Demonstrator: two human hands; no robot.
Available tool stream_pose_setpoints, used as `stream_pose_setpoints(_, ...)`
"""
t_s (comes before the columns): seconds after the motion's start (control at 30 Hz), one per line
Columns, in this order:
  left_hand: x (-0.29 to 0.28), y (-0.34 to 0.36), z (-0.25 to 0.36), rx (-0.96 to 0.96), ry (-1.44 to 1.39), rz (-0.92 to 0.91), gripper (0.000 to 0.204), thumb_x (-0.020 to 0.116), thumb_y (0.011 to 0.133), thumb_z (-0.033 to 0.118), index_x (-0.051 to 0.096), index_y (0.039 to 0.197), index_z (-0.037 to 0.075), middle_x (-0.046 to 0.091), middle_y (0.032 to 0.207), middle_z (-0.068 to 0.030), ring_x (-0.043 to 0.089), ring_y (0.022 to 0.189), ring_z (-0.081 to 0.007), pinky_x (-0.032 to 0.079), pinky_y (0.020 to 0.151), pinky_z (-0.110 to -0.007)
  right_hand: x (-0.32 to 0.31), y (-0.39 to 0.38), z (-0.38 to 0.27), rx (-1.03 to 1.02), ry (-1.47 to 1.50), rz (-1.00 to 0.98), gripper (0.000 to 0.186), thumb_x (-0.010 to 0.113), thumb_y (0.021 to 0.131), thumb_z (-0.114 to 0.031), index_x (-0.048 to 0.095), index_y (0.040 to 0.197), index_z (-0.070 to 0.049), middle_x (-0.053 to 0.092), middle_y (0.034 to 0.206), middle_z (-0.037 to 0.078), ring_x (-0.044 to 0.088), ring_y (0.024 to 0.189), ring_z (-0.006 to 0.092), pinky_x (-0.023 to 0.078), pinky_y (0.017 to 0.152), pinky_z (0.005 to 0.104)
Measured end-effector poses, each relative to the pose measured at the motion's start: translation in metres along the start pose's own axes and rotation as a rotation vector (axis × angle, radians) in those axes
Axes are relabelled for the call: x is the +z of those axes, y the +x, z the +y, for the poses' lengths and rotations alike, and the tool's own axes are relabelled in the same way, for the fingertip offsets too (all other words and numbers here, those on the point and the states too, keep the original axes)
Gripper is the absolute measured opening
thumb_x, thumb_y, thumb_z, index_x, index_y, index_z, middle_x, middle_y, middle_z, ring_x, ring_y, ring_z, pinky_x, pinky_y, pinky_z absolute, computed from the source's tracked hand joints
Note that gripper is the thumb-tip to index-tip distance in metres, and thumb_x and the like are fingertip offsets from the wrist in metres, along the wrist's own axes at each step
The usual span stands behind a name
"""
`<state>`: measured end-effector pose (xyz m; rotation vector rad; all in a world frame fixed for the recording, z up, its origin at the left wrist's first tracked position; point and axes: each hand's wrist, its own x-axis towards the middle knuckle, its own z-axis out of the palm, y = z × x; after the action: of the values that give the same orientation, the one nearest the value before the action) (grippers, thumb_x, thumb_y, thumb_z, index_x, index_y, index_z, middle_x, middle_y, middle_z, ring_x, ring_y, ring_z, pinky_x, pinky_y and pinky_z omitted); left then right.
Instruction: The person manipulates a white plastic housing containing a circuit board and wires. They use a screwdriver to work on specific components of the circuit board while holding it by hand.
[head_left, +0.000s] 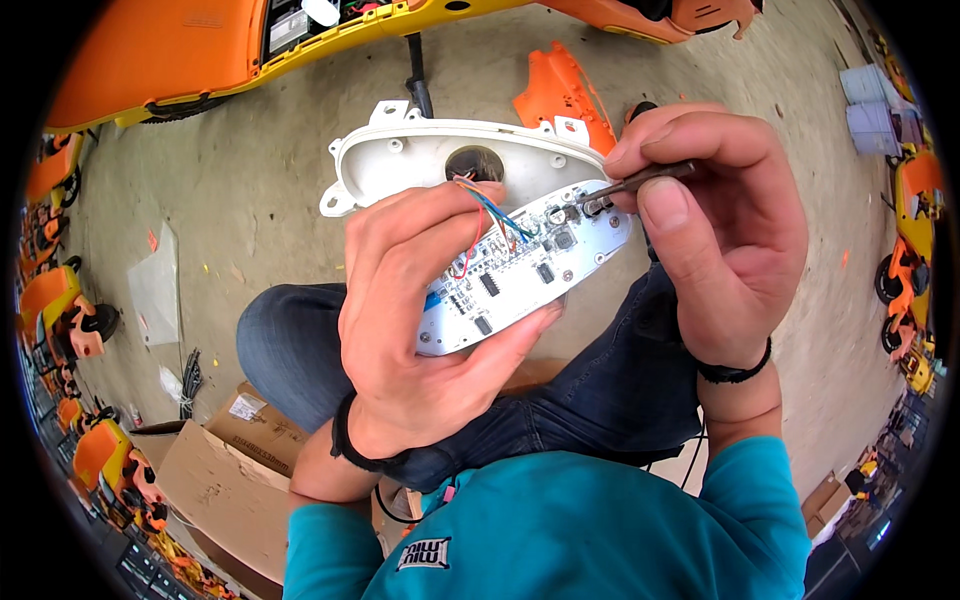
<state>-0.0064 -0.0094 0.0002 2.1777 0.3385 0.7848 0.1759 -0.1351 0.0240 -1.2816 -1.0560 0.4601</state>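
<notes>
My left hand (400, 320) grips a white circuit board (520, 290) with black chips and several coloured wires (485, 205) soldered to its upper side. My right hand (725, 230) pinches a thin dark metal tool (650, 177) between thumb and forefinger, its tip down at small parts near the board's upper right end. Behind the board is an open white plastic housing (370, 165) with mounting tabs and a dark round opening (480, 165), where the wires lead; whether they pass through it I cannot tell.
An orange and yellow vehicle (160, 55) spans the top, with an orange plastic panel (560, 90) below it. Cardboard boxes (215, 480) lie at lower left beside a clear plastic sheet (155, 285). Rows of similar vehicles (55, 310) line both sides; pale blue bins (870, 110) stand upper right.
</notes>
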Motion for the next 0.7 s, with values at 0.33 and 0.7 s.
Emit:
stream_pose_setpoints(0.33,-0.0009,0.0011,0.0003,0.005,0.019,-0.026,0.064,0.089,0.071,0.012,0.056,0.125,0.001,0.061,0.132,-0.0223,0.060,0.122,-0.0310,0.049,0.101,-0.040,-0.0046,0.0004,-0.0010,-0.022,-0.014,-0.033,0.021,0.058,0.097,0.000,0.055,0.118,0.004,0.062,0.110,0.017,0.062,0.098,0.0180,0.053,0.083,0.0287)
stream_pose_setpoints(0.7,0.0020,-0.0008,-0.0003,0.000,-0.020,-0.001,0.064,0.090,0.071,0.011,0.056,0.124,0.001,0.061,0.131,-0.0227,0.060,0.120,-0.0318,0.050,0.101,-0.041,-0.0037,-0.0003,-0.0025,-0.013,0.002,-0.022,0.021,0.058,0.096,0.001,0.055,0.117,0.003,0.061,0.109,0.016,0.062,0.099,0.0193,0.052,0.088,0.0317)
